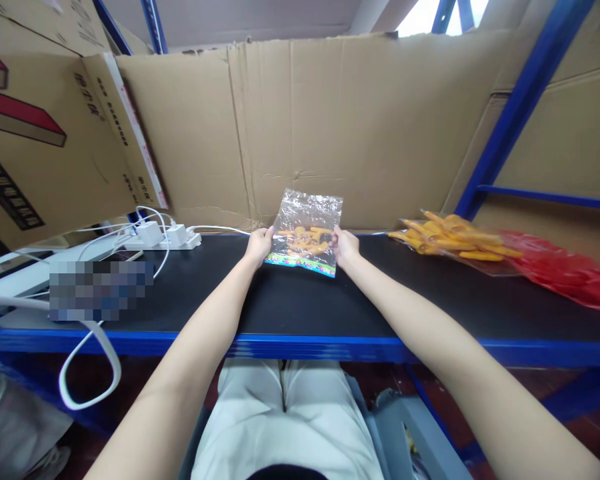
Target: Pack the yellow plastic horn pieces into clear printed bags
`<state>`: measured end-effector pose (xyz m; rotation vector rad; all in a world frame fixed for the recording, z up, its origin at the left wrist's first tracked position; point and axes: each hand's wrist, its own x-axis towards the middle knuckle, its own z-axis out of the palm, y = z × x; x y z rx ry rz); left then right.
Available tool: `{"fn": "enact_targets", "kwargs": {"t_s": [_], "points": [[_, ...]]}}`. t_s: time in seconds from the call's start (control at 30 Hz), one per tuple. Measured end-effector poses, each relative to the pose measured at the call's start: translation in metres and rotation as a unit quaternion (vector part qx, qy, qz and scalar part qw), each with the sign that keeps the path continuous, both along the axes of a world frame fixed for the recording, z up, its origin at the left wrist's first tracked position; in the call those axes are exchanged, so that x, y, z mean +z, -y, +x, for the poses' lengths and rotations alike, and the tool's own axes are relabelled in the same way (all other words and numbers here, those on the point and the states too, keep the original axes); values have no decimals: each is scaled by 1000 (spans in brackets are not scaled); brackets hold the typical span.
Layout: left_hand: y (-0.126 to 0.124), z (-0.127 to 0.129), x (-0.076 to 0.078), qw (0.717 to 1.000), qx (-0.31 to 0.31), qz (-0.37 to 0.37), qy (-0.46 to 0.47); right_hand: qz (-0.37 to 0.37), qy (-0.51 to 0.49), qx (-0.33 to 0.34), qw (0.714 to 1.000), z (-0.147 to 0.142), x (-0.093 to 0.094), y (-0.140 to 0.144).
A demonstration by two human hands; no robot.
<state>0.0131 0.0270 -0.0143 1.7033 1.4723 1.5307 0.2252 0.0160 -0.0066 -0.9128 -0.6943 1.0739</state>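
A clear plastic bag [313, 208] with a colourful printed strip along its lower edge is held up above the black tabletop. Several orange pieces [307, 241] show through it, their exact kind too small to make out. My left hand [260, 247] pinches the bag's left side, fingers closed on the plastic. On the opposite side, my right hand [347, 247] grips the bag's edge between thumb and fingers. The bag is spread between both hands and tilted towards me.
Orange pen-like items [445, 237] lie heaped on clear plastic at the right, beside red plastic bags [570, 270]. A white power strip [180, 241] with chargers and looping cables stands at the left. Cardboard [360, 120] walls the back; a blue frame edge [320, 347] runs along the front.
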Motion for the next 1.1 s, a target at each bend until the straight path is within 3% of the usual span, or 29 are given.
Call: {"fn": "enact_targets", "kwargs": {"t_s": [0.3,0.43,0.57,0.8,1.1], "points": [[5,0,1,999,-6,-39,3,1,49,1,999,-2,2,8],[9,-1,4,992,-14,-118,29,1,83,17,996,-2,3,10],[12,-2,8,980,-1,-185,78,2,111,76,991,-3,3,10],[-1,-16,1,986,69,-127,85,-14,172,235,957,-4,1,17],[-1,-23,0,987,90,-109,80,-52,224,301,926,-1,-5,11]]}}
